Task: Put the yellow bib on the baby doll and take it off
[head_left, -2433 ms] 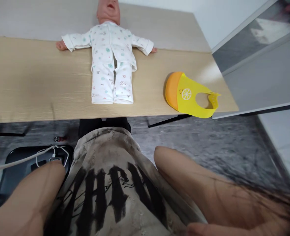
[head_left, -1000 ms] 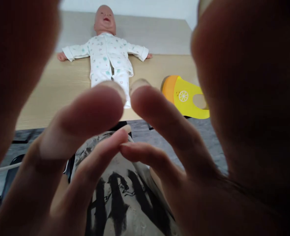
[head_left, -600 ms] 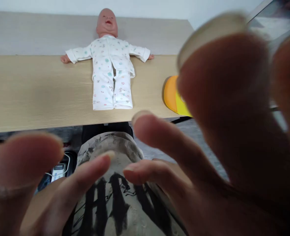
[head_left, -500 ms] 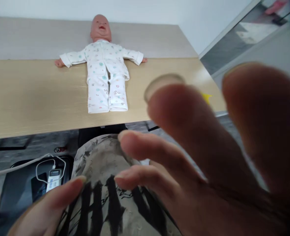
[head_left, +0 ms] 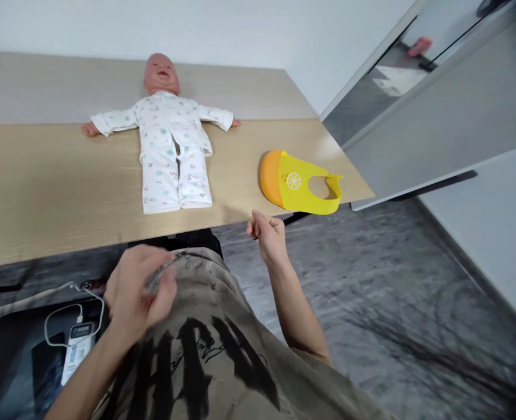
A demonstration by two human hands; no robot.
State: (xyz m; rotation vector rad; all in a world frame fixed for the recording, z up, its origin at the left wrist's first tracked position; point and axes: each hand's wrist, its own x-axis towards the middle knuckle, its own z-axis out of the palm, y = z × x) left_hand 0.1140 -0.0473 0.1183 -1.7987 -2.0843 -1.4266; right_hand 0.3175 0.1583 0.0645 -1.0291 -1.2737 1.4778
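A baby doll [head_left: 164, 125] in white printed pajamas lies on its back on the table, arms spread and head toward the wall. Right of it, near the table's front edge, is a yellow bib [head_left: 304, 184] with an orange catch pocket and a white citrus-slice print. My right hand [head_left: 272, 236] hovers by the front edge, just short of the bib, its fingers curled closed with nothing visible in them. My left hand [head_left: 142, 289] is in front of my shirt, slightly blurred, thumb apart from the fingers and holding nothing. Neither hand touches the doll or bib.
The wooden table [head_left: 43, 192] runs along a white wall, its right end near a grey panel [head_left: 437, 128]. At lower left, a white device [head_left: 78, 350] with a cable rests on a black surface [head_left: 13, 356]. Grey floor [head_left: 372, 280] shows at right.
Both hands have come down and away from the camera, where the right one loomed large. The view has shifted right, and the bib now shows fully. The doll lies as before.
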